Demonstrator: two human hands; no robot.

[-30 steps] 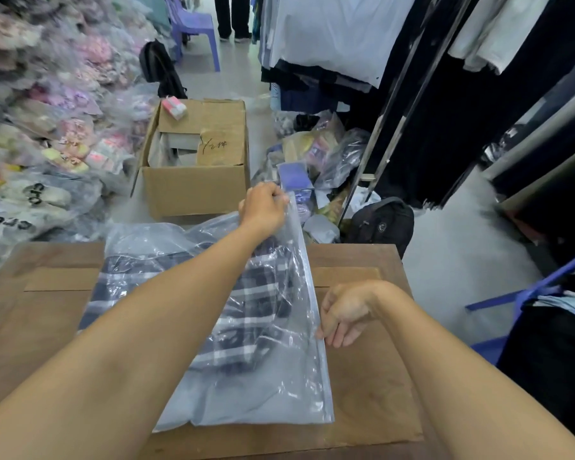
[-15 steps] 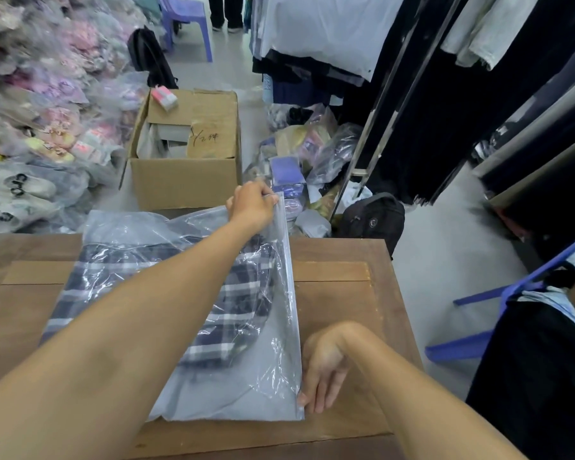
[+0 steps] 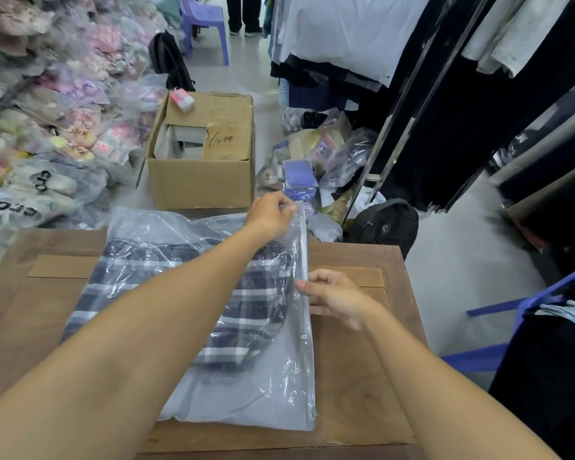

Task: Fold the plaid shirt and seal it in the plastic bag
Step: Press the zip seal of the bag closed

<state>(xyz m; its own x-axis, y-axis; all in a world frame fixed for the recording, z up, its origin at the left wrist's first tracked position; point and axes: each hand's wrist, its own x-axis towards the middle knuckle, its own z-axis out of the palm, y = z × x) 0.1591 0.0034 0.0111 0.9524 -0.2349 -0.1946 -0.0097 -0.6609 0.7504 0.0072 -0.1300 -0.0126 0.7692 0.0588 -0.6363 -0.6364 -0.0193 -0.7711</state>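
A clear plastic bag (image 3: 266, 386) lies flat on the wooden table (image 3: 362, 376), and the folded dark blue and white plaid shirt (image 3: 246, 303) is inside it. The bag's zip strip runs down its right edge, with a small slider (image 3: 313, 412) at the near end. My left hand (image 3: 273, 214) reaches across the bag and pinches its far right corner. My right hand (image 3: 336, 298) pinches the zip edge about halfway along.
An open cardboard box (image 3: 206, 180) stands on the floor beyond the table. Bagged goods pile up on the left (image 3: 47, 127). A black backpack (image 3: 384, 227) and clothes racks (image 3: 412, 94) are on the right, a blue chair (image 3: 512, 327) near right.
My right hand slid down the zip edge to the near corner, then came back up to the middle of the edge. The left hand kept its hold on the far corner.
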